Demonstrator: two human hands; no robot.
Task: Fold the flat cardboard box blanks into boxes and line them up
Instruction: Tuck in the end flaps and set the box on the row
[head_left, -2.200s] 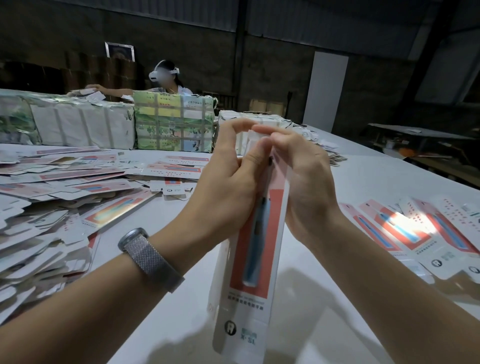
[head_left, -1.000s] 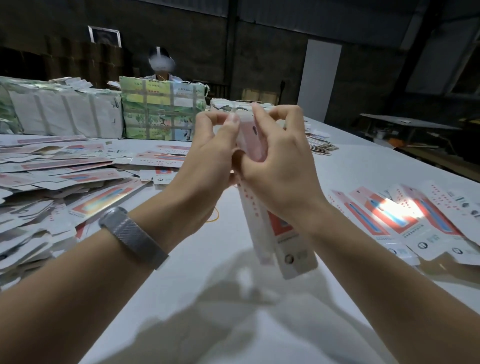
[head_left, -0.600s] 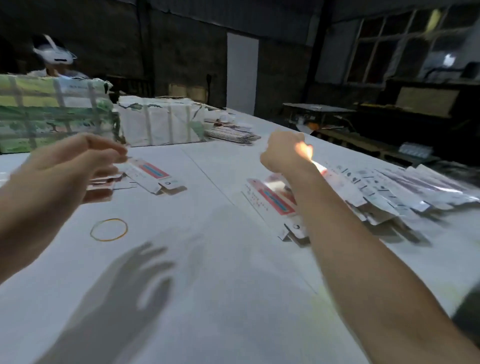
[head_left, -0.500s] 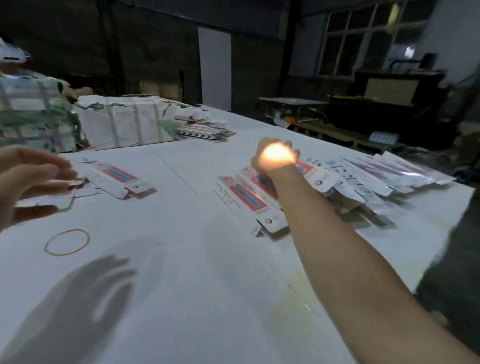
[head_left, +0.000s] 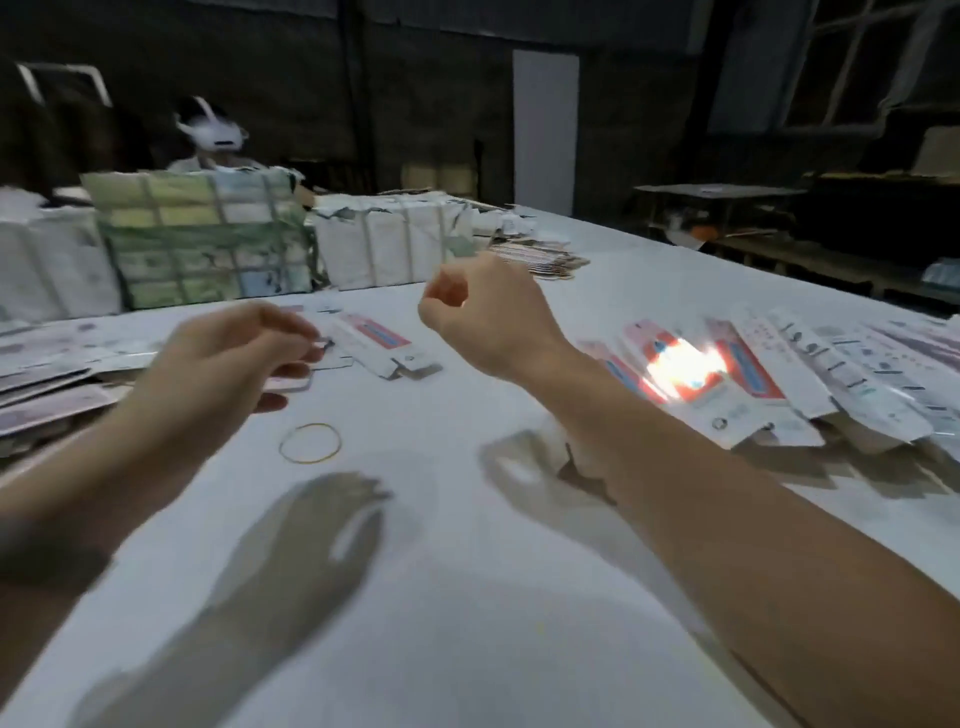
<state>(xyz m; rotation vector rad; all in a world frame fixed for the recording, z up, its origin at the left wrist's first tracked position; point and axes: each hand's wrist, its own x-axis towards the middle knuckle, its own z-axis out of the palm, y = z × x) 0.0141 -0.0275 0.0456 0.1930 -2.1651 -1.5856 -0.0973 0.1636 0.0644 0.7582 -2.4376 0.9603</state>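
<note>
Now L hand (head_left: 228, 358) fingers loosely spread, grasping nothing, just above flat blanks (head_left: 52, 374) heaped at 9 o'clock; R hand (head_left: 483, 312) curled, holding nothing, above table (head_left: 467, 597). Folded boxes (head_left: 779, 384) lined at 3 o'clock, rubber band (head_left: 310, 442) betw. the arms

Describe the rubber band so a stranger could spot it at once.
Start at the white table and look between the person's left hand and right hand, slightly nearer the camera. The rubber band lies flat there alone: a thin yellow loop, unlike the printed rectangular cardboard around it.
</note>
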